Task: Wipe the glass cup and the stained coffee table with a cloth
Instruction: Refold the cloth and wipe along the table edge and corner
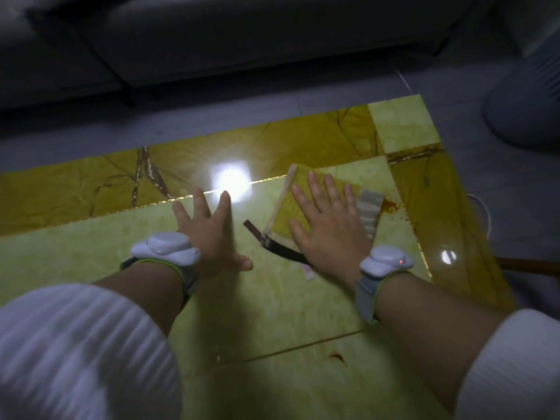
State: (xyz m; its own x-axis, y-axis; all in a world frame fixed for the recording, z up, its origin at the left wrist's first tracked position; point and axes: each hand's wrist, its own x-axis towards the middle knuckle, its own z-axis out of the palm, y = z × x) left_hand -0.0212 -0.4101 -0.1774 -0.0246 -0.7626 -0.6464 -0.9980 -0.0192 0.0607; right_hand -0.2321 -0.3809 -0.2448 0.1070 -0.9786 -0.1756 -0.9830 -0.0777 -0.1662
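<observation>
At two o'clock of the right hand, flat on the cloth, the stain is lying; left hand is resting open.

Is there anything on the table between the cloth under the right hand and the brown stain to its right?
Nothing visible stands between them. The right hand presses flat on the cloth, and the brown stain lies on the coffee table just past the cloth's striped right edge, with only bare surface showing there.
</observation>
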